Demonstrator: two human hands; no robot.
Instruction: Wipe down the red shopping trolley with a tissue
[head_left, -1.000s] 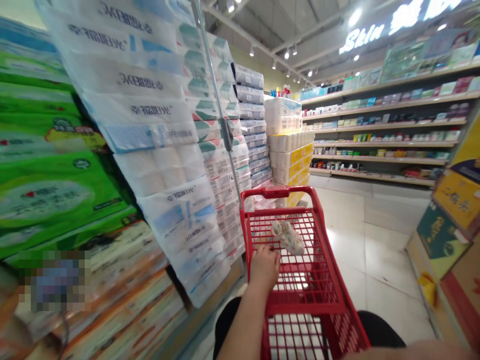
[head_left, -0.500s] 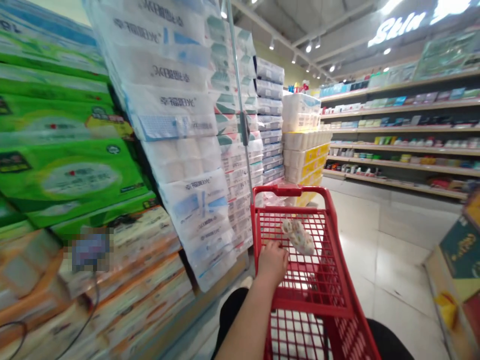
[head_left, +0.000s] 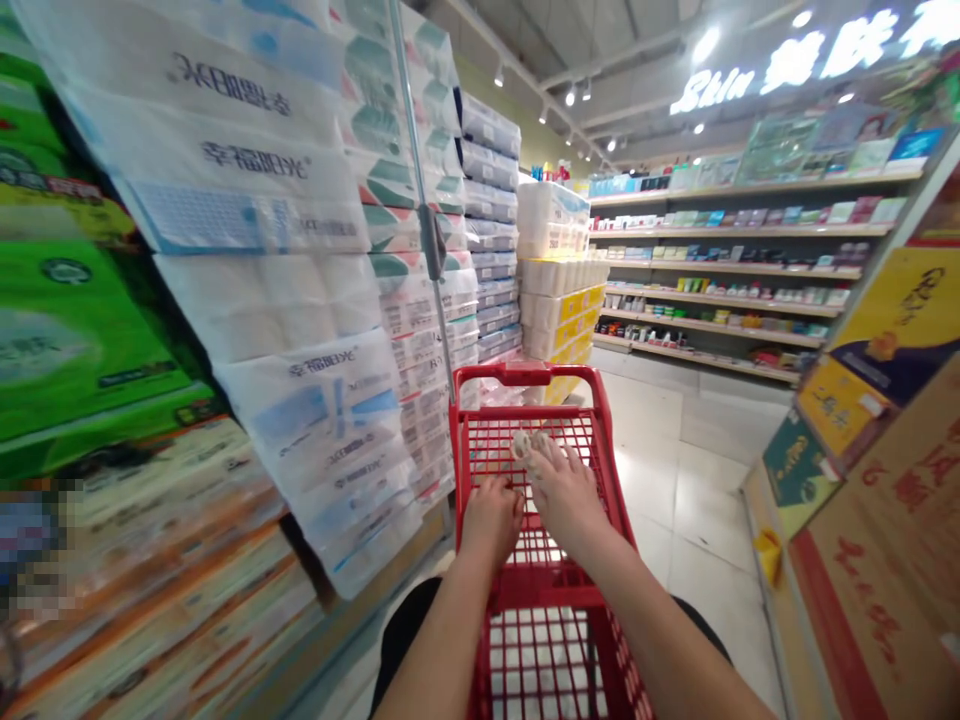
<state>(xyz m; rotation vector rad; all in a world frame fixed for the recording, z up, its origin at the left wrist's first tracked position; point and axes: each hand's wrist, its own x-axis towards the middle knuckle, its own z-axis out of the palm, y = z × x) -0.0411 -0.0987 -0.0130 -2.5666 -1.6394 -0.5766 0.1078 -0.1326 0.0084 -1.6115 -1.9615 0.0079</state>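
Observation:
A red shopping cart (head_left: 609,470) with a grid basket stands in front of me. My left hand (head_left: 493,515) has its fingers curled at the basket's upper grid, near the left side. My right hand (head_left: 568,495) reaches over the same basket, fingers stretched out and slightly apart. Against its fingertips lies a small pale bundle (head_left: 523,446) with a patterned surface, maybe cloth; the hand covers most of it. Both palms are turned down, and their undersides are hidden.
Tall stacks of white tissue packs (head_left: 300,300) and green packs (head_left: 82,340) line the left. Ahead are shelves (head_left: 720,270) of small goods. Cardboard boxes (head_left: 885,560) stand along the right, beside the tiled floor (head_left: 675,490). A metal pole (head_left: 420,180) rises on the left.
My right hand has come into view and reached the pale bundle. My left hand keeps its place on the cart. The view has swung right, bringing the boxes in.

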